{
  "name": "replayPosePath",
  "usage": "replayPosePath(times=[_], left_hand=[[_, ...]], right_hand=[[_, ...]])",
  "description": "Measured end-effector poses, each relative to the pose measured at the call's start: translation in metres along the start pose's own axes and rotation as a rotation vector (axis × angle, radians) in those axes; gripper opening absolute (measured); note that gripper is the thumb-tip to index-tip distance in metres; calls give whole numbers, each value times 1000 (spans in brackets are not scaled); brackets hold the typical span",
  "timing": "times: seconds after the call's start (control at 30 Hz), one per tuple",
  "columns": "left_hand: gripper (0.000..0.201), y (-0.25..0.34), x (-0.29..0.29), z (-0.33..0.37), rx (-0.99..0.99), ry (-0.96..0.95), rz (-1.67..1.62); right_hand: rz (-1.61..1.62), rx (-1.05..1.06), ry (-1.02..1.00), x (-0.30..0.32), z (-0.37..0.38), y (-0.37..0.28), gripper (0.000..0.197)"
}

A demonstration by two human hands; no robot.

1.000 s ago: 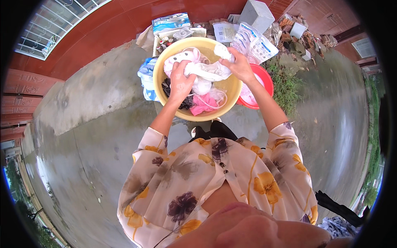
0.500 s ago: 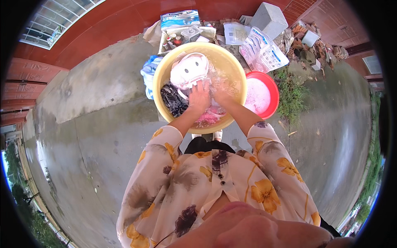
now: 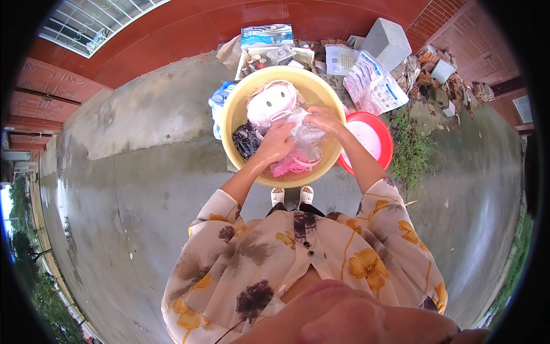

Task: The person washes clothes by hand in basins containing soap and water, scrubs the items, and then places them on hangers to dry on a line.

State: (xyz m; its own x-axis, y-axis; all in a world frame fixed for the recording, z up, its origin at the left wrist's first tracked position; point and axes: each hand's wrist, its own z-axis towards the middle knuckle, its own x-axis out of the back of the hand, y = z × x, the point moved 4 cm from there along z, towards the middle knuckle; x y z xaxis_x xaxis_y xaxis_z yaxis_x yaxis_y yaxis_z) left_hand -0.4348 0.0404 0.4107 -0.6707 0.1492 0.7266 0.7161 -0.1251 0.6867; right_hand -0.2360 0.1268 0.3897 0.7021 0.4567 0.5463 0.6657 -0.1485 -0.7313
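A big yellow basin [image 3: 292, 182] of water stands in front of me. Both hands are over it, fingers curled on a wet, whitish, thin cloth [image 3: 308, 133] lifted partly out of the water. My left hand [image 3: 277, 142] grips its left side, and my right hand [image 3: 324, 119] pinches its upper right part. Beyond my left hand floats a pale pink cloth item [image 3: 272, 103] with dark oval spots. Black patterned cloth [image 3: 246, 140] lies at the basin's left, and bright pink cloth [image 3: 291, 165] sits at the near side under the hands.
A red basin [image 3: 387, 150] of foamy water stands to the right, beside green weeds [image 3: 413, 146]. Behind are a printed plastic bag [image 3: 375, 86], a tray of bottles [image 3: 252, 60], a concrete block [image 3: 387, 43] and rubble. A blue bag [image 3: 217, 106] hangs at the left.
My hands have come up from the water and moved apart, the right one rising to the right. The whitish cloth now shows between them. The whole view has shifted slightly.
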Motion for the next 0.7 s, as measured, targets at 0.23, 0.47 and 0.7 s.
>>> replayPosePath(times=[0.23,0.47,0.7], left_hand=[[79,-59,73,-35,620,252,-798],[73,-85,23,50,777,65,-1516],[62,-81,19,82,444,-21,-1813]], right_hand=[[572,-58,111,26,51,-7,79],[606,-158,-41,-21,65,-21,90],[1152,23,12,-31,67,14,53]])
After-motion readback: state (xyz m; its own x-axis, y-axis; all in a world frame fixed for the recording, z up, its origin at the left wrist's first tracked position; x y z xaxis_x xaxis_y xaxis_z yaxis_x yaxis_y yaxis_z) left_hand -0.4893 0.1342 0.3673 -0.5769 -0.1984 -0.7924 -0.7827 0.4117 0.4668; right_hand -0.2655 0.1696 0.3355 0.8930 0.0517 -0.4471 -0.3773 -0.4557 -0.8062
